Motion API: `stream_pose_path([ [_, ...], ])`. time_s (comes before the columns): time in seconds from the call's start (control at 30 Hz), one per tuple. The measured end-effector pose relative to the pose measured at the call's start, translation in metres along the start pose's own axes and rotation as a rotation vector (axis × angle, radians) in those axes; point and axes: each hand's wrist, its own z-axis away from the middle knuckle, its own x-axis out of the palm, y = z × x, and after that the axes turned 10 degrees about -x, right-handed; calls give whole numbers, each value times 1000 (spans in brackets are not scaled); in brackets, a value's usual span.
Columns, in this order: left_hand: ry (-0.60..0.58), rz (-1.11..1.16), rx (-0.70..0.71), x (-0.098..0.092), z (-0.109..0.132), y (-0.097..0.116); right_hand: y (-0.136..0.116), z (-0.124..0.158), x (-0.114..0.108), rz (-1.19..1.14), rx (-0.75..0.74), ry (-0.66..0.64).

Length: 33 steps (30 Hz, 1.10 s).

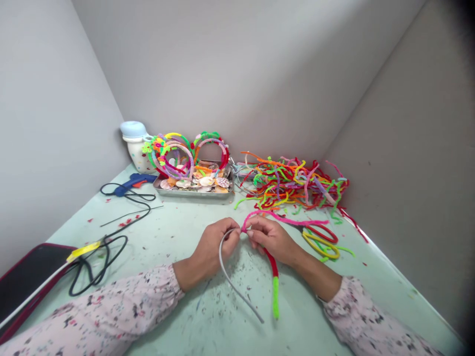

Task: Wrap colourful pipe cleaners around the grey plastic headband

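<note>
Between my hands is a thin headband (pixel 237 290), its bare grey arm curving down on the left. Its right arm is wrapped in fuzzy red, with bright green at the tip. My left hand (pixel 216 245) is closed, thumb and fingers pinching the band near its top. Right beside it, my right hand (pixel 273 238) pinches a pink pipe cleaner (pixel 291 218) where it meets the band. The pink strand loops up over the right fingers and its free end points right. Part of the wrapped band is hidden under the right hand.
Wrapped headbands (pixel 174 148) stand on a metal tray (pixel 193 195) of seashells. Beside it lies a heap of pipe cleaners (pixel 293 180). Scissors (pixel 321 242) lie at right; a blue glue gun (pixel 133 183), black cable (pixel 107 242), white bottle (pixel 137 153) and dark tablet-like device (pixel 29 277) at left.
</note>
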Motion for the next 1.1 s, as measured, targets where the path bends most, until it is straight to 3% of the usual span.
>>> stream_pose_path([
  [0.5,-82,195,-43,4,-4,-5,-7,2,2,197,-165,20],
  [1.1,-182,184,-90,2,-9,-11,-4,2,2,201,-115,-28],
])
